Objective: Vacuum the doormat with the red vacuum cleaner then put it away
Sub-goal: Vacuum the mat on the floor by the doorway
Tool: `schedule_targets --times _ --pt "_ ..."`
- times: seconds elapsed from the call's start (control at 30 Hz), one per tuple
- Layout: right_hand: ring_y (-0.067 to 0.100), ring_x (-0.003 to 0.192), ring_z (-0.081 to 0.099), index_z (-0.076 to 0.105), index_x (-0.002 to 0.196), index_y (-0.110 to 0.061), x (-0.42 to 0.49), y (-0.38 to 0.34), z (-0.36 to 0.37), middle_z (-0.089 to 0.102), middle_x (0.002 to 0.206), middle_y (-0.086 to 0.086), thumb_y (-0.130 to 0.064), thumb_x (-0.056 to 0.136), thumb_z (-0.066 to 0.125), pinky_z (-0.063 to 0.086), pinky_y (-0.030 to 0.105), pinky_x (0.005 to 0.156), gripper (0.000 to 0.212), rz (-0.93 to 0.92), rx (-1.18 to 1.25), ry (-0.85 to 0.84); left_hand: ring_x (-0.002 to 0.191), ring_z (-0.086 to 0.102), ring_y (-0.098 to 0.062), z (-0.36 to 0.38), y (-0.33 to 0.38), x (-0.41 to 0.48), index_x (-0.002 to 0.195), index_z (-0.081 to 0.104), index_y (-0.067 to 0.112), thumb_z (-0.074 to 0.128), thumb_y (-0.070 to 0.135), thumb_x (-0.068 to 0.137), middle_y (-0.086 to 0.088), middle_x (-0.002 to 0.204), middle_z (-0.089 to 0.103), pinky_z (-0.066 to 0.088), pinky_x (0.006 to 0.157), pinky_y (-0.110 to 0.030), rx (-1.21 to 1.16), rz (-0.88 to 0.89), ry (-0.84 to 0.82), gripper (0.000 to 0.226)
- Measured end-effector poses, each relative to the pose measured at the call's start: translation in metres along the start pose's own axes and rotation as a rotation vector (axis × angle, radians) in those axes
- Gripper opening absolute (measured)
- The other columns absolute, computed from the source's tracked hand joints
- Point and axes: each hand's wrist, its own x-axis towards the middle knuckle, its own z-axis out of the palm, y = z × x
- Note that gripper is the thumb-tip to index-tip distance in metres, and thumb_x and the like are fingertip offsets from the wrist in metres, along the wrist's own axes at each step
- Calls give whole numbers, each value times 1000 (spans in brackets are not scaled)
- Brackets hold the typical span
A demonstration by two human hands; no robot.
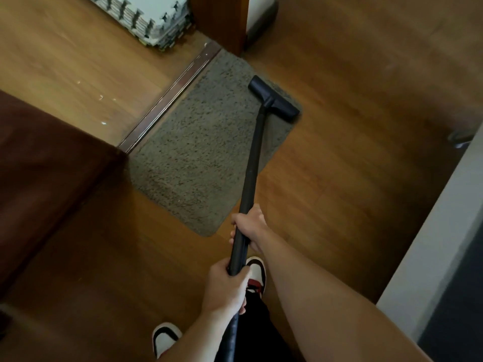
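A grey shaggy doormat (198, 142) lies on the wooden floor against a door threshold. The vacuum's black floor head (273, 99) rests on the mat's far right corner. Its black wand (254, 155) runs back toward me. My right hand (248, 226) grips the wand partway down. My left hand (227, 288) grips its lower end, where a black hose (231, 338) continues out of view. The red body of the vacuum cleaner is not in view.
A dark brown door (47, 173) stands at the left. A metal threshold strip (172, 97) borders the mat. Stacked foam floor tiles (149, 19) lie beyond it. A white wall edge (439, 246) is at the right. My two shoes (257, 273) stand below the hands.
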Motion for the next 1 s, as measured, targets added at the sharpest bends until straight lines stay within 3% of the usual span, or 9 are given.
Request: schedule_targets --times 0.3,0.47,1.0 --pt "21 56 58 34 122 -18 12 -23 -15 54 86 14 -2 92 61 59 38 57 43 -27 -3 -6 36 41 -24 14 24 9 75 55 4 67 10 90 -16 64 47 41 39 -26 -51 29 18 20" --pt "21 56 59 34 124 -18 8 -6 -1 54 90 15 -2 94 60 57 34 52 43 -20 16 9 36 41 -23 0 9 3 75 54 4 66 11 90 -16 65 47 41 39 -27 -41 19 -4 20" --pt "21 56 60 33 127 -19 -63 121 120 54 100 16 -6 97 59 56 32 49 41 81 40 31 35 43 -24 -111 -136 -53 73 57 2 68 8 88 -9 54 53 40 39 -29 30 -67 -16 20"
